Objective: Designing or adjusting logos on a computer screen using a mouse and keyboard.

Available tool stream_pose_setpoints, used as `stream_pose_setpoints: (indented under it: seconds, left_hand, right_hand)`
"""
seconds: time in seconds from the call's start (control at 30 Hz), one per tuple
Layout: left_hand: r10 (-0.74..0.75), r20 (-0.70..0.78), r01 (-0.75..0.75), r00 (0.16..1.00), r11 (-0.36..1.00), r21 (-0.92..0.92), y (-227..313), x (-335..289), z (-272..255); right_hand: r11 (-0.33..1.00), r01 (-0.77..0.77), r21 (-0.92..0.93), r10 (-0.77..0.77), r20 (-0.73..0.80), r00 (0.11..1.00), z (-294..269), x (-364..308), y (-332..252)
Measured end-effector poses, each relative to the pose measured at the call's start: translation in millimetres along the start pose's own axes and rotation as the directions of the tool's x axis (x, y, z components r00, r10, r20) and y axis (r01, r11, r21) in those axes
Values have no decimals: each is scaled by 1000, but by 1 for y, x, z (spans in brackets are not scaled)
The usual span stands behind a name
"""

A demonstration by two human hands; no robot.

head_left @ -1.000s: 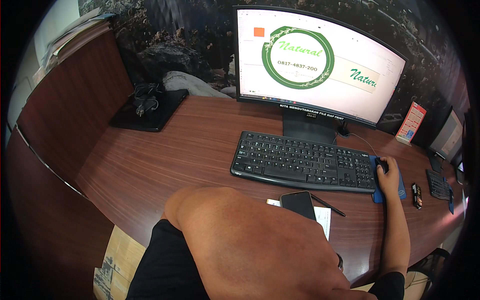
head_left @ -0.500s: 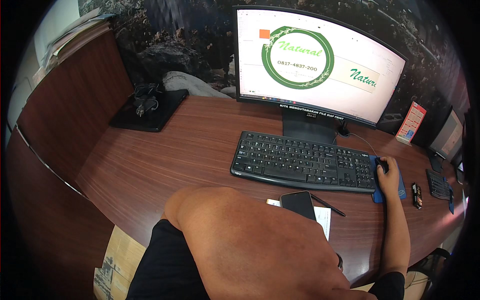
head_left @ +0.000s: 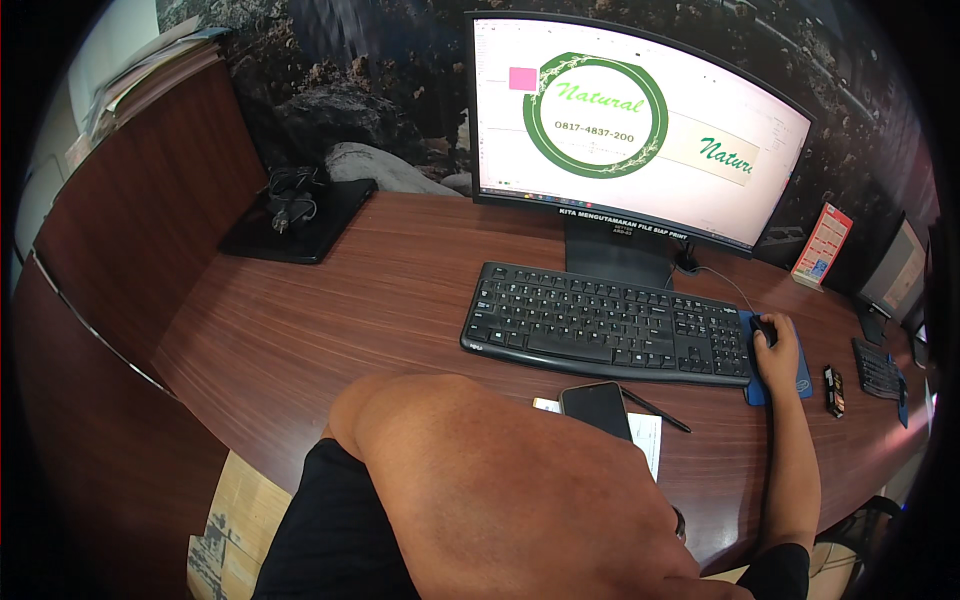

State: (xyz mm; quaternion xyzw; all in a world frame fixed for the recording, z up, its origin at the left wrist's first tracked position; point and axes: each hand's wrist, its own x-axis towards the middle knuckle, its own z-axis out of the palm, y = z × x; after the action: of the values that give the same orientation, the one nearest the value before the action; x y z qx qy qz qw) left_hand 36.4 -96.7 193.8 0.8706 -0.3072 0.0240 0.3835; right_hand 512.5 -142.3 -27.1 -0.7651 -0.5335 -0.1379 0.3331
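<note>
On a blue mouse pad [head_left: 803, 372], my right hand [head_left: 778, 358] is closed over a black computer mouse [head_left: 765, 330]. The black keyboard [head_left: 610, 325] lies just left of it. My left forearm [head_left: 520, 490] is bent across the lower middle, very close to the view, with a dark band [head_left: 680, 522] at its right edge. The fingers of my left hand do not show. Behind the keyboard stands a curved monitor [head_left: 690, 195], displaying a green round logo and a small pink square. A dark-screened phone [head_left: 597, 408] rests on white paper [head_left: 647, 440], partly behind my forearm.
A black pen [head_left: 655, 409] lies beside the phone. Farther right are a small black-and-orange box [head_left: 834, 391], a standing calendar [head_left: 823, 247] and a second keyboard [head_left: 878, 368]. At back left, coiled cable [head_left: 290, 205] sits on a flat black device [head_left: 335, 225], near a wooden partition [head_left: 150, 190].
On the monitor, the small square has turned from orange to pink, grown larger and shifted slightly left and down. My arms and right hand look the same.
</note>
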Motion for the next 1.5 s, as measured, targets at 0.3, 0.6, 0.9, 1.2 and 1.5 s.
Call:
stream_pose_setpoints:
  seconds: [0.3,0.6,0.9,1.2,1.5]
  left_hand:
    - [-30,39,30,999,1000,-6,-2,2,-1]
    - [-24,23,24,999,999,-26,-2,3,0]
    - [45,-21,-45,999,999,-23,-8,0,4]
    - [30,4,-30,1000,1000,3,-4,2,-1]
    - [46,-47,-46,998,999,-1,-8,0,7]
  right_hand:
    - [1000,12,8,-11,-13,1000,0,0,0]
    - [1000,13,12,-13,-3,1000,-1,0,-2]
    - [1000,27,10,-27,-17,999,1,0,-1]
    - [1000,11,7,-11,-9,1000,-1,-1,-4]
    - [999,40,16,-40,-20,999,1,0,2]
